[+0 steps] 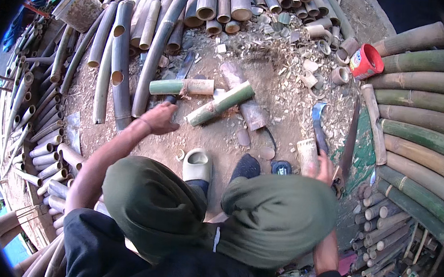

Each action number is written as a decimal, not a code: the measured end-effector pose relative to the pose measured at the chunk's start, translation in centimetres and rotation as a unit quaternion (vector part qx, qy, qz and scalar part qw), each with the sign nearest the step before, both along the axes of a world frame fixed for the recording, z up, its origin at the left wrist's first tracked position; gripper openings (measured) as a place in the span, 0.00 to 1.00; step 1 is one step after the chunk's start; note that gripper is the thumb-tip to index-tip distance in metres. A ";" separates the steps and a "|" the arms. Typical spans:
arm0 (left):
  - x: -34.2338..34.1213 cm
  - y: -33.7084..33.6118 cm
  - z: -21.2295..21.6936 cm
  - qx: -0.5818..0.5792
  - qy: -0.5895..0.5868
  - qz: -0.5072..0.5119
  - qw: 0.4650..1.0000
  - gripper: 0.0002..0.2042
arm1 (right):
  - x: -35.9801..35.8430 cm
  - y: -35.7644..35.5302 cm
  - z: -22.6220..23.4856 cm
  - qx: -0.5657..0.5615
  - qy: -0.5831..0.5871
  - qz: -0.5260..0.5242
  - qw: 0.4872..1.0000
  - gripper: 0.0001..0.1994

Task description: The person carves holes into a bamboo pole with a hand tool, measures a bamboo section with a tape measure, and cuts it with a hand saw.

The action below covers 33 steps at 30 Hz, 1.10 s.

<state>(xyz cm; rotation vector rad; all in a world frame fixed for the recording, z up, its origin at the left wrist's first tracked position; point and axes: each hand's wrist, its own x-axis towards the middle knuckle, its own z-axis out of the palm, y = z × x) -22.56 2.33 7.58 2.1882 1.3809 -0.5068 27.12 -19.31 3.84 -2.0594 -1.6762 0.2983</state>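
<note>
My left hand point(162, 119) is open over the dirt floor, fingers loosely stretched, just below the dark handle point(171, 100) of a long-bladed knife point(187, 64). A bamboo piece point(181, 87), green at one end and pale at the other, lies across that knife. Beside it a green bamboo piece point(221, 104) leans on a thick log point(253, 114). My right hand point(325, 169) is by my right knee, partly hidden, its visible fingers apart. It is close to a pale bamboo piece point(307, 155) and the dark handle of a blue-bladed knife point(317, 114); contact is unclear.
Long bamboo poles point(160, 33) lie ahead, and more are stacked at the left. Cut green and brown bamboo lengths point(420, 100) line the right side. A red bucket point(366, 61), a whitish bucket point(79, 7) and scattered chips surround the work area. A slipper point(197, 165) is on my left foot.
</note>
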 end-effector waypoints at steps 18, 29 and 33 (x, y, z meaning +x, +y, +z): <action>4.0 5.3 -13.2 0.011 -0.157 0.035 0.987 0.35 | -18.1 22.6 -9.8 -0.308 0.007 0.156 0.938 0.42; -2.9 -1.1 -10.3 0.119 -0.177 0.075 0.974 0.31 | -18.4 8.4 -4.5 -0.518 0.124 0.212 0.819 0.35; -9.1 -0.7 -11.6 0.202 0.029 0.284 0.937 0.25 | -15.7 5.1 -2.0 -0.441 0.202 0.079 0.871 0.28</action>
